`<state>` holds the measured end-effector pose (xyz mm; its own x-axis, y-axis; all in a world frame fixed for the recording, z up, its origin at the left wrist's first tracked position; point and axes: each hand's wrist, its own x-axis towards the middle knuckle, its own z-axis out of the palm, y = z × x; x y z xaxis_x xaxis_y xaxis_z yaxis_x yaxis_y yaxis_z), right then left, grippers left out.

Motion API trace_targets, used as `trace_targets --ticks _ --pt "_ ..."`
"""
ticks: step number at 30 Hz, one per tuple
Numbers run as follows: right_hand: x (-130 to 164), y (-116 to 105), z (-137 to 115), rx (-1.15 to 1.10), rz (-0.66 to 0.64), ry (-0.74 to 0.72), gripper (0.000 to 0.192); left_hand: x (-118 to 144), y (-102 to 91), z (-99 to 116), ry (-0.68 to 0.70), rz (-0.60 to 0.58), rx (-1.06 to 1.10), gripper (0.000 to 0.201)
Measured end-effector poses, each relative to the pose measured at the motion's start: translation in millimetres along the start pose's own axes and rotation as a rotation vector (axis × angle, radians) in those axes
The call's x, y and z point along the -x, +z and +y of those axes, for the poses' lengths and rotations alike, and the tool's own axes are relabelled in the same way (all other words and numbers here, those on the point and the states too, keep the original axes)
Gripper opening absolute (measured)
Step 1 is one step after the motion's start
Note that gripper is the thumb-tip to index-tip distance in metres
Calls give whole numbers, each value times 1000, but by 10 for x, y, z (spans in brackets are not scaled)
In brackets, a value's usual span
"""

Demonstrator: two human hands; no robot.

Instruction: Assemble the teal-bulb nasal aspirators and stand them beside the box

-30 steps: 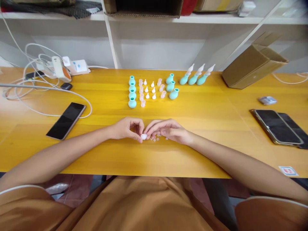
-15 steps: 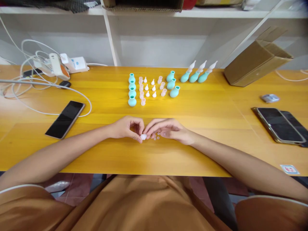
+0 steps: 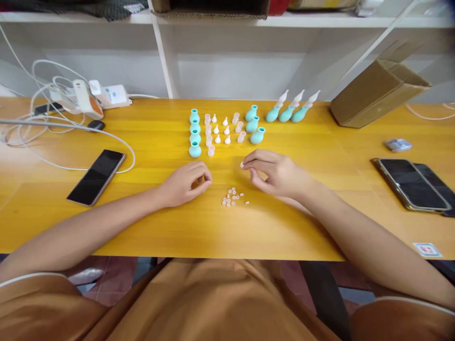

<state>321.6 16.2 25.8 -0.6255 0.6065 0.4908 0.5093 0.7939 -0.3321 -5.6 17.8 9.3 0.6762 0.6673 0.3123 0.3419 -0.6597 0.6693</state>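
Between the curled left hand (image 3: 187,182) and right hand (image 3: 275,172) pinching a small white piece (image 3: 242,165), tiny caps (image 3: 232,197) lie

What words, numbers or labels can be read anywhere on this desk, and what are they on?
Nothing can be read for sure.
Small sticker at the desk's near right edge: red characters, too blurred to read.
White power adapter among the cables: a blue mark, no legible text.
Cardboard box, the phones and the teal bulbs: no visible writing.
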Motion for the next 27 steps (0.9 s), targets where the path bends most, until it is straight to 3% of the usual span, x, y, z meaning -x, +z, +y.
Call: trace_targets --ticks 6,13,18,24,27 --pt "-6 92 137 41 -89 8 26 4 17 6 74 -94 -151 16" --pt "-201 43 68 57 7 6 29 7 40 -22 91 -97 -181 15" --pt "-517 290 31 36 -168 -1 42 28 40 -40 125 -90 -209 15" --pt "-721 523 58 153 -237 111 47 42 41 -47 149 -87 -237 17" --pt "-765 575 97 150 -244 91 47 40 39 -43 133 -94 -238 16"
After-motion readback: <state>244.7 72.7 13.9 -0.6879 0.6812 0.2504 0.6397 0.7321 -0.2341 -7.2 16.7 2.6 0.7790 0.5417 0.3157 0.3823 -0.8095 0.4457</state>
